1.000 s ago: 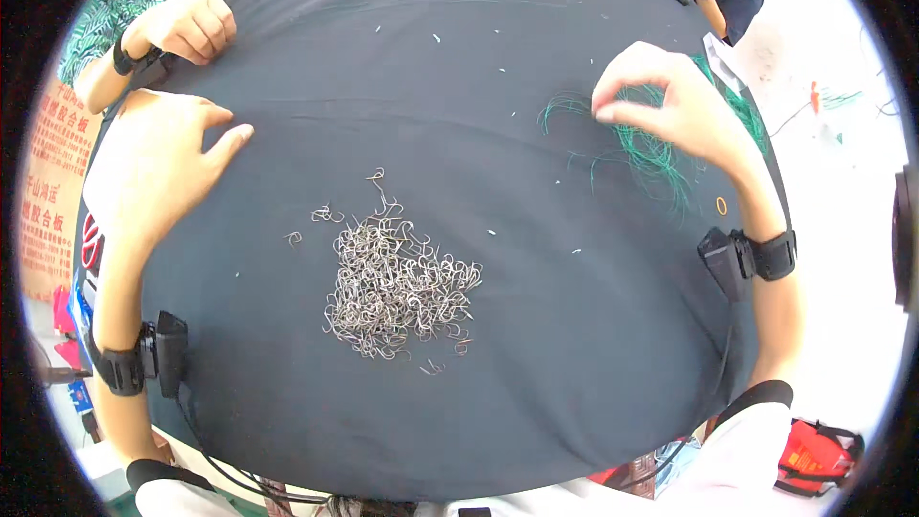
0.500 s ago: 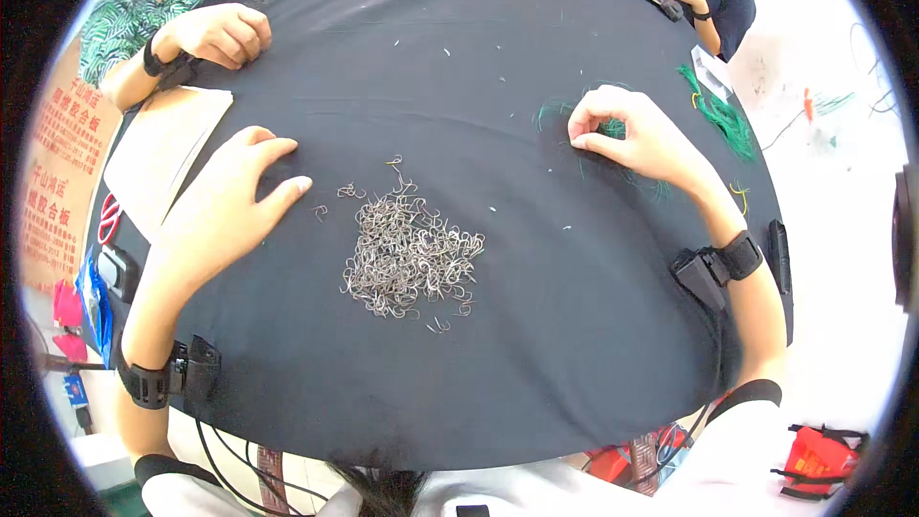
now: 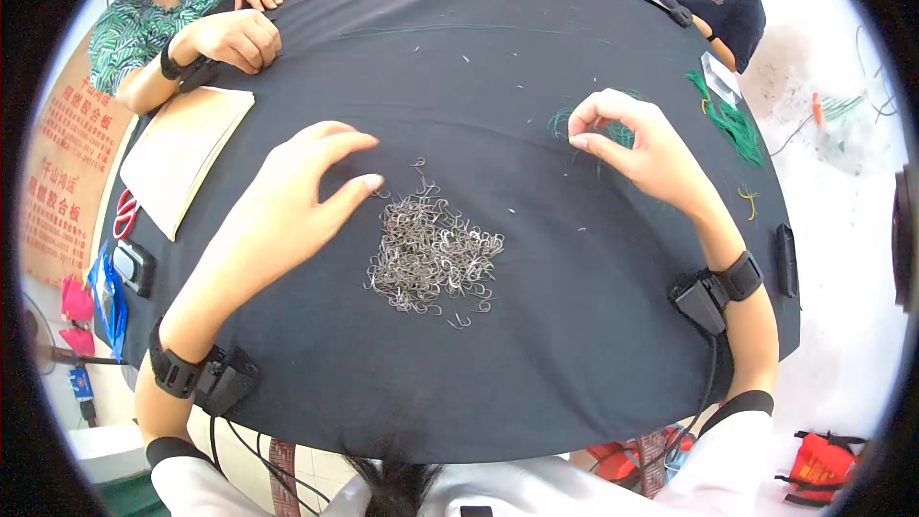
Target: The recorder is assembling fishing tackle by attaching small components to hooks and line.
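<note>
A heap of metal fish hooks (image 3: 436,254) lies on the black tablecloth in front of me, with a few loose hooks at its edges. My left hand (image 3: 297,187) is open at the upper left of the heap. Its thumb and fingers are apart, the thumb tip close to the outermost hooks. Farther right, my right hand (image 3: 637,139) has thumb and forefinger pressed together in a pinch. Whatever they hold is too small to make out. Thin green line (image 3: 617,132) lies tangled behind and around that hand, partly hidden by it.
A brown paper sheet or folder (image 3: 187,158), red-handled scissors (image 3: 125,213) and a blue packet (image 3: 107,302) lie along the left edge. A bundle of green line (image 3: 735,129) is at the right. Two co-workers sit across; one's hand (image 3: 244,38) rests at the far left.
My left hand has moved right, closer to the hooks. My right hand keeps its pinch in nearly the same place. The whole view has shifted slightly.
</note>
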Demonstrator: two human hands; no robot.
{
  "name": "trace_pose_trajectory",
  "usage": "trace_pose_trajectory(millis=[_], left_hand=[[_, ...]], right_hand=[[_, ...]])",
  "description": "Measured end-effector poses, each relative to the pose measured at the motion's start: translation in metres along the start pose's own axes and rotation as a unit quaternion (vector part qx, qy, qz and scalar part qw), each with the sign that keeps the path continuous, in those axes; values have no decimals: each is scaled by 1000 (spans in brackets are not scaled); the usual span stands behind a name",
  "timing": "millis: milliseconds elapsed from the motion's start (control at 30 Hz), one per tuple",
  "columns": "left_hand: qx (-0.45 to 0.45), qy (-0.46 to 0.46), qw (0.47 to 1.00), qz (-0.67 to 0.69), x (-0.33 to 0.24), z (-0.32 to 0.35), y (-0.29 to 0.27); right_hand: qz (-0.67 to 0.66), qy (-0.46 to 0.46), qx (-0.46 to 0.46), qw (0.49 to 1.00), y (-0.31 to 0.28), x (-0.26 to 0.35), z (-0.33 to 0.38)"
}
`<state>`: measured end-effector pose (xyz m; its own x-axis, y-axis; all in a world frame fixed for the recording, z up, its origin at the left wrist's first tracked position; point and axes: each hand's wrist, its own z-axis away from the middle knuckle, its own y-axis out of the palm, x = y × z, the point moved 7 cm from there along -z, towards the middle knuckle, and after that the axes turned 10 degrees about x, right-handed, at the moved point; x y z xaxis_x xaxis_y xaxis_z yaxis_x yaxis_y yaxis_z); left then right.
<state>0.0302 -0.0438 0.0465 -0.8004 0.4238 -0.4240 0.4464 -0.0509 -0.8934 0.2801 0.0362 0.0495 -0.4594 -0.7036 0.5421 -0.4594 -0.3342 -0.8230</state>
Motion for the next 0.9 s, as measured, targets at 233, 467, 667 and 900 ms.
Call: trace_pose_trajectory(millis=[233, 467, 667, 900], left_hand=[[-29, 155, 987, 42, -44, -13, 6], [-64, 231, 971, 16, -59, -16, 18], [-57, 205, 976, 46, -56, -19, 19], [-86, 126, 974, 167, -39, -18, 10]], right_hand=[[-72, -63, 19, 995, 31, 55, -15], [-168, -56, 18, 984, 50, 63, -24], [-177, -29, 53, 982, 53, 60, -24], [-43, 4, 5, 999, 17, 24, -10]])
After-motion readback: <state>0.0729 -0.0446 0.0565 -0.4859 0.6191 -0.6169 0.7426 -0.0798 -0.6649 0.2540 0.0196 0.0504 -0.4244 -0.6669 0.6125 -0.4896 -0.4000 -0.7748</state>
